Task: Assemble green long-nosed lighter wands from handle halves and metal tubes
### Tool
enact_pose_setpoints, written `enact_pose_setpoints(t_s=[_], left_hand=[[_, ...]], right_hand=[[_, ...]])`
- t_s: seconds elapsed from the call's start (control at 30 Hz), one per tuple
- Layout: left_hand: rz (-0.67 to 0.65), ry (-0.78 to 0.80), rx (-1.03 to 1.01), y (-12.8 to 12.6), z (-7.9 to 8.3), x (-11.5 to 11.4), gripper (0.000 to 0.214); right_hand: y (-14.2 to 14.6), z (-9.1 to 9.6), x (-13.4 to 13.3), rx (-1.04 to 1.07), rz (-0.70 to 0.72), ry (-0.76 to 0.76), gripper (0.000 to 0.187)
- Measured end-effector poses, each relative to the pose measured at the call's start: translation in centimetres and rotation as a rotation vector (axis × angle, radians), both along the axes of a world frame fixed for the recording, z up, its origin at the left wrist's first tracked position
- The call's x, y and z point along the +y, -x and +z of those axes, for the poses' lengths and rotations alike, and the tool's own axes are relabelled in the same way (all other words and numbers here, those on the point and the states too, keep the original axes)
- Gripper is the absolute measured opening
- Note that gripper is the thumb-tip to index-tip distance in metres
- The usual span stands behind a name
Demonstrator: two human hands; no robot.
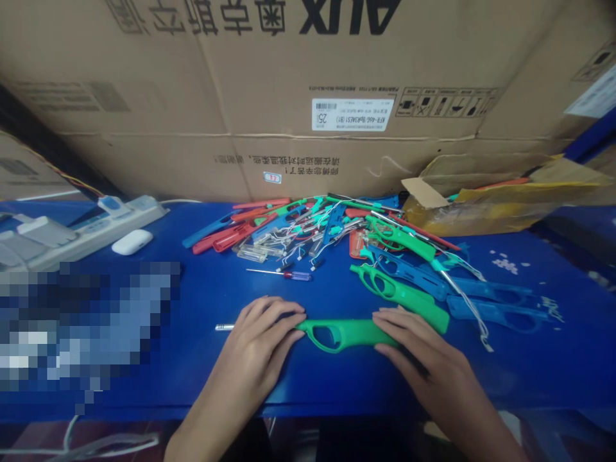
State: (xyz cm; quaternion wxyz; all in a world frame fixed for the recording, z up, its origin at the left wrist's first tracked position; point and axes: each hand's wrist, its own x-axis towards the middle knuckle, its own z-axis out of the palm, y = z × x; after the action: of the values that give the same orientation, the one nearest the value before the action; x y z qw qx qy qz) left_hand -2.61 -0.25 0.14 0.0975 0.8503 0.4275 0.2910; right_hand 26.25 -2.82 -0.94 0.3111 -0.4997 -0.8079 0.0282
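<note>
A green long-necked gas lighter lies sideways between my hands, low over the blue table. My left hand grips its neck end, and the metal tip sticks out to the left past my fingers. Around the handle end at the right, my right hand is closed with the fingers on top. The trigger loop shows between the two hands. Just behind it lies a green lighter shell. A small screwdriver with a purple handle rests farther back.
A heap of lighter parts in red, blue and green spreads along the back. Blue shells lie at the right. An open cardboard box stands at the back right. At the left are a power strip and a white earphone case.
</note>
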Motion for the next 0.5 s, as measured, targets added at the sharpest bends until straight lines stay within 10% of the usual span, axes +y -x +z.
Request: enact_pose_setpoints(t_s=[0.5], left_hand=[[0.025, -0.084, 0.089, -0.38, 0.51, -0.44, 0.026]], right_hand=[[0.05, -0.43, 0.11, 0.023, 0.019, 0.009, 0.025]])
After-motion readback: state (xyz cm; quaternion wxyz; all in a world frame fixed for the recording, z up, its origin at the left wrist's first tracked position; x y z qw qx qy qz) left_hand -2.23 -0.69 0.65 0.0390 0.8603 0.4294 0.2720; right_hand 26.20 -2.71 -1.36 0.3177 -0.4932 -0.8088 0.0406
